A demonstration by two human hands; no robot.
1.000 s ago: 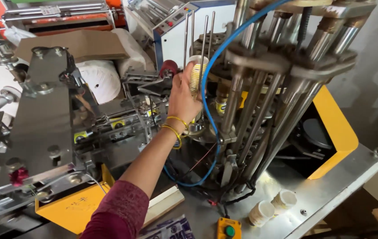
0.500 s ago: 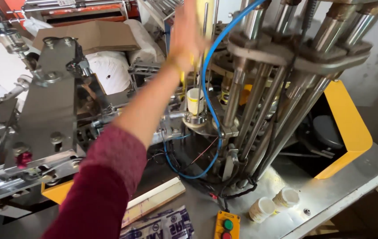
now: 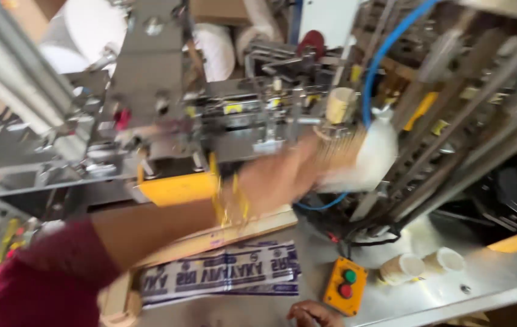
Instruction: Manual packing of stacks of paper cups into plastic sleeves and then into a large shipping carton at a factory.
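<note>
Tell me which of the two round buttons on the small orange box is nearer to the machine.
The green button is nearer the machine. It sits above the red button on the orange control box, which lies on the metal table.

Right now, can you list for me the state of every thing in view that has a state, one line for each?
left hand: blurred, reaching to the machine, seems to hold a white item.
white item: at the fingers, too blurred to identify.
right hand: only fingers show at the bottom edge, grip unclear.
paper cups: two, lying on their sides.
button box: lying flat on the table.
paper roll: mounted on the machine.
</note>
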